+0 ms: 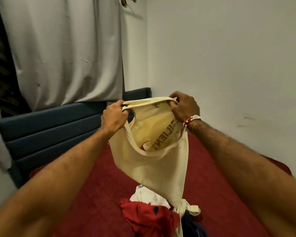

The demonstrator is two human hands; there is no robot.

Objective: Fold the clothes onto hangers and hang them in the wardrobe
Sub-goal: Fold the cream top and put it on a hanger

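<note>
A cream T-shirt (154, 166) with brown lettering showing through from inside hangs in the air above the bed. My left hand (114, 117) grips its edge on the left and my right hand (184, 106) grips it on the right, stretching the opening between them. The shirt's lower end trails down to a pile of clothes (154, 214) on the bed: a red garment, a white one and a dark blue one. No hanger or wardrobe is in view.
A bed with a red cover (96, 194) fills the lower middle. A dark blue padded headboard (50, 130) runs along its far side. Grey curtains (63, 48) hang at the left; a white wall (229, 57) stands at the right.
</note>
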